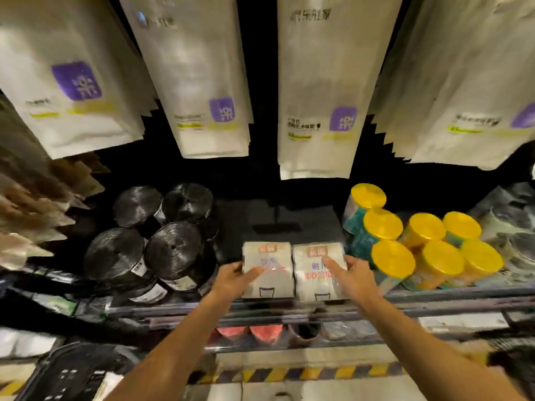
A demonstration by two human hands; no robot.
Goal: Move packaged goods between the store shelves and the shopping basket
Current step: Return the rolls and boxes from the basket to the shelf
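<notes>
Two clear-wrapped packs stand side by side at the front of the shelf [289, 306]. My left hand [231, 277] grips the left pack [272, 261] at its left edge, thumb lying on its face. My right hand [351, 274] holds the right pack [314, 264] at its right edge, with the forefinger stretched across its front. Both packs rest on the shelf. The black shopping basket [78, 371] sits on the floor at the lower left, partly cut off by the frame.
Black rolls [173, 247] stand left of the packs, yellow-lidded tubs [422, 247] to the right. White pouches [315, 91] hang above. A lower shelf [266, 332] holds red and other goods. A hazard-striped strip [304, 373] runs along the floor.
</notes>
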